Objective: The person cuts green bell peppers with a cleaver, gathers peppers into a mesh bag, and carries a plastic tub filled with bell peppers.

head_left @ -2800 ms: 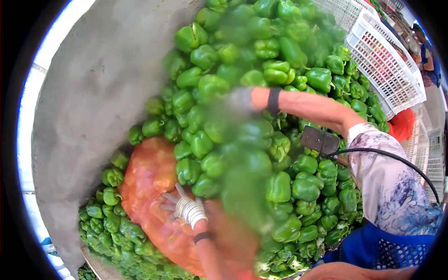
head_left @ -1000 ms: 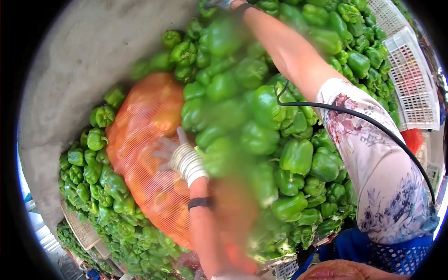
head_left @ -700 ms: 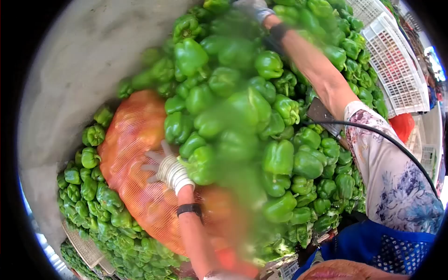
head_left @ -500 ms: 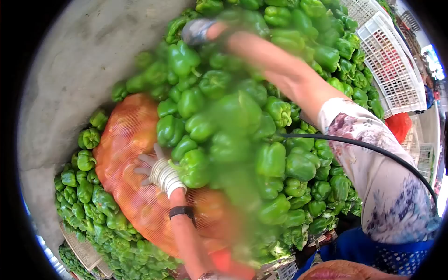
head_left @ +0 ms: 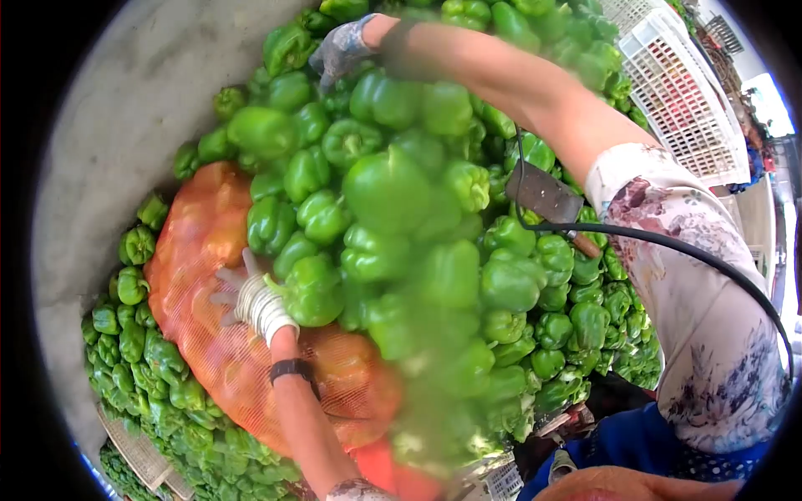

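My left hand (head_left: 257, 305), in a pale glove with a ribbed cuff, lies with spread fingers on an orange mesh bag (head_left: 196, 309) that bulges with contents. A green bell pepper (head_left: 307, 292) sits right beside its wrist. At the far side of the heap of green bell peppers (head_left: 322, 215), my right hand (head_left: 344, 52) wears a grey-blue patterned glove. Its fingers are bent downward over the far edge of the heap, apparently with no pepper enclosed; the fingertips are partly hidden. Several peppers in the middle look blurred.
A broad dark blade with a wooden handle (head_left: 545, 196) lies on the peppers under my right forearm. A black cable (head_left: 668, 244) crosses my right sleeve. White plastic crates (head_left: 685, 100) stand at upper right. A grey concrete surface (head_left: 109, 184) borders the heap.
The view has shifted, so the bag and left hand appear farther left. My right hand has come a little toward the near peppers. The blade beneath the right forearm is now visible.
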Motion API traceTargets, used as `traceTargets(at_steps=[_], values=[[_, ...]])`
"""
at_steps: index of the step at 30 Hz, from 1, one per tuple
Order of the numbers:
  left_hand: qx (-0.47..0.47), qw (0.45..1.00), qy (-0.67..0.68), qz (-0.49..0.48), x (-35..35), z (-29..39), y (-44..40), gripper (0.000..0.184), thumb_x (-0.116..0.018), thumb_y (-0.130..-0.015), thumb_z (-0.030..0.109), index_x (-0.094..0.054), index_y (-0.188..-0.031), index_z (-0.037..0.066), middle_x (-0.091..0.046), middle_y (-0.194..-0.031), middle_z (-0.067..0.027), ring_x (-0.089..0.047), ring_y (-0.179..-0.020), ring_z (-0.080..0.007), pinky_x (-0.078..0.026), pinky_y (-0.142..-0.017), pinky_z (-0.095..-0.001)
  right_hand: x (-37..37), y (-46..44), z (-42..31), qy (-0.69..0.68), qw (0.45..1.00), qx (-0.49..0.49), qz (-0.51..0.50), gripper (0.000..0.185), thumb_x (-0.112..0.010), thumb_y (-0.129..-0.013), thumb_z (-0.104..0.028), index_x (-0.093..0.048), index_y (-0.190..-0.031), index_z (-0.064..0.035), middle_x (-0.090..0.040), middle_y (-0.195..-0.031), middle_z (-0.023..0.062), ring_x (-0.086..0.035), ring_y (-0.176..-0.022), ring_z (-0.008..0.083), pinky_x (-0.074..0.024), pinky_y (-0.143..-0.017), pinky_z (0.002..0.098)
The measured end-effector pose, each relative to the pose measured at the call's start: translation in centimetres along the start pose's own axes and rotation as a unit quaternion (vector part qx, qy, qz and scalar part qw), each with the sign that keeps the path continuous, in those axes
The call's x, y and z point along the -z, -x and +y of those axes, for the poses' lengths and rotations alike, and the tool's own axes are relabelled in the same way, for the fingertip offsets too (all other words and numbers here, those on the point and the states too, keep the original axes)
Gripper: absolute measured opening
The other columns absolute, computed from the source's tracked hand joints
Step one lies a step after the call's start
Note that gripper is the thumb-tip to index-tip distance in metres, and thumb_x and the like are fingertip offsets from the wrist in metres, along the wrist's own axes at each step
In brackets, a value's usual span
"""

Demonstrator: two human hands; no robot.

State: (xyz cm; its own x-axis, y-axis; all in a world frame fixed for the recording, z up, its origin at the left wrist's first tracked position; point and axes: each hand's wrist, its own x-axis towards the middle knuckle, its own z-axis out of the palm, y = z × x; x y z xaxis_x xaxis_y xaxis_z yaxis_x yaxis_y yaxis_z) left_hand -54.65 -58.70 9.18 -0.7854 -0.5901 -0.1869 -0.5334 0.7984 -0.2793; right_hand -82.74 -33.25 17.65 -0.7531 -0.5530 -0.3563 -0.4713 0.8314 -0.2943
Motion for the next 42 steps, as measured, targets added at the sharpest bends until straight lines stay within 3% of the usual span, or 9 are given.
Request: traceTargets(at_steps=[7, 10, 11, 14, 20, 22, 34, 39, 42], values=[[-0.018, 0.998, -0.031, 0.054, -1.3, -0.5, 0.3, 0.064, -0.054, -0.085, 0.053, -0.029, -0.143, 0.039, -0.012, -0.152, -0.0187, -0.015, -0.133, -0.0552, -0.026, -0.089, -0.0777, -3.3, -2.5, 1.1, -0.012, 0.999, 0.022, 0.038, 0.075, -0.071, -0.074, -0.046, -0.045, -0.138, -0.0167, -0.060, -0.122, 0.0104, -0.061, -0.101, 0.0249, -0.0477, -0.088, 0.0392], [-0.033, 0.996, -0.034, 0.072, -2.1, -1.1, -0.1, 0.061, -0.052, -0.086, 0.052, -0.030, -0.142, 0.039, -0.013, -0.152, -0.0188, -0.015, -0.133, -0.0554, -0.026, -0.088, -0.0777, -3.1, -2.3, 4.4, 0.216, 0.914, 0.332, 0.087, 0.029, -0.060, -0.082, -0.033, -0.069, -0.092, -0.0082, -0.067, -0.077, 0.0118, -0.061, -0.069, 0.0213, -0.0494, -0.063, 0.0327], [-0.049, 0.997, 0.016, 0.061, -2.6, -1.5, -0.9, 0.059, -0.051, -0.087, 0.051, -0.032, -0.142, 0.038, -0.014, -0.152, -0.0192, -0.015, -0.132, -0.0556, -0.027, -0.088, -0.0777, -0.2, 5.7, -1.1, 0.018, 0.998, 0.062, 0.005, 0.038, -0.060, -0.082, -0.042, -0.069, -0.093, -0.0067, -0.069, -0.087, 0.0101, -0.064, -0.078, 0.0223, -0.0496, -0.070, 0.0347], [-0.051, 0.990, -0.027, 0.126, -3.7, -1.5, -0.8, 0.059, -0.052, -0.087, 0.050, -0.033, -0.141, 0.037, -0.016, -0.151, -0.0193, -0.016, -0.132, -0.0555, -0.026, -0.088, -0.0780, 0.1, 7.0, -1.4, -0.075, 0.990, 0.074, -0.092, 0.046, -0.062, -0.081, -0.048, -0.068, -0.100, -0.0058, -0.068, -0.101, 0.0111, -0.063, -0.095, 0.0241, -0.0477, -0.081, 0.0354], [-0.010, 0.992, -0.043, 0.116, -2.3, -0.8, 0.1, 0.048, -0.048, -0.090, 0.048, -0.034, -0.136, 0.040, -0.022, -0.149, -0.0183, -0.024, -0.129, -0.0544, -0.031, -0.085, -0.0760, -3.5, 8.6, 4.6, 0.016, 0.802, 0.592, -0.085, 0.036, -0.062, -0.086, -0.025, -0.064, -0.115, -0.0036, -0.062, -0.117, 0.0141, -0.059, -0.107, 0.0270, -0.0461, -0.092, 0.0386], [0.002, 0.997, -0.041, 0.067, -1.5, -0.5, 0.4, 0.052, -0.038, -0.090, 0.057, -0.031, -0.140, 0.044, -0.017, -0.153, -0.0145, -0.014, -0.133, -0.0546, -0.025, -0.092, -0.0762, -1.8, 18.5, -1.5, -0.123, 0.968, 0.158, -0.149, 0.044, -0.065, -0.080, -0.027, -0.060, -0.119, -0.0062, -0.062, -0.112, 0.0186, -0.059, -0.104, 0.0336, -0.0482, -0.088, 0.0432], [-0.128, 0.966, 0.206, 0.092, -6.2, -2.1, -0.6, 0.059, -0.057, -0.084, 0.053, -0.035, -0.139, 0.043, -0.020, -0.154, -0.0092, -0.007, -0.140, -0.0442, -0.012, -0.095, -0.0775, -20.6, 30.6, 1.3, -0.062, 0.976, 0.058, 0.200, 0.088, -0.080, -0.060, -0.044, -0.042, -0.136, -0.0211, -0.049, -0.122, 0.0159, -0.050, -0.113, 0.0333, -0.0455, -0.093, 0.0423], [-0.226, 0.644, 0.716, -0.149, -9.1, 1.9, -0.1, 0.026, -0.050, -0.094, 0.029, -0.060, -0.106, 0.009, -0.057, -0.114, -0.0091, -0.051, -0.102, -0.0233, -0.042, -0.086, -0.0384, -19.4, 31.2, 0.7, -0.046, 0.977, 0.070, 0.197, 0.086, -0.078, -0.061, -0.043, -0.044, -0.134, -0.0117, -0.053, -0.122, 0.0171, -0.054, -0.109, 0.0327, -0.0440, -0.095, 0.0410], [-0.419, 0.833, 0.357, 0.052, -13.1, 5.5, 0.2, 0.024, -0.048, -0.094, 0.021, -0.058, -0.110, 0.006, -0.061, -0.103, -0.0084, -0.058, -0.090, -0.0190, -0.048, -0.077, -0.0288, -20.3, 30.8, 1.8, -0.032, 0.967, 0.097, 0.233, 0.079, -0.077, -0.065, -0.035, -0.044, -0.135, -0.0160, -0.052, -0.121, 0.0172, -0.051, -0.112, 0.0333, -0.0433, -0.096, 0.0415]])
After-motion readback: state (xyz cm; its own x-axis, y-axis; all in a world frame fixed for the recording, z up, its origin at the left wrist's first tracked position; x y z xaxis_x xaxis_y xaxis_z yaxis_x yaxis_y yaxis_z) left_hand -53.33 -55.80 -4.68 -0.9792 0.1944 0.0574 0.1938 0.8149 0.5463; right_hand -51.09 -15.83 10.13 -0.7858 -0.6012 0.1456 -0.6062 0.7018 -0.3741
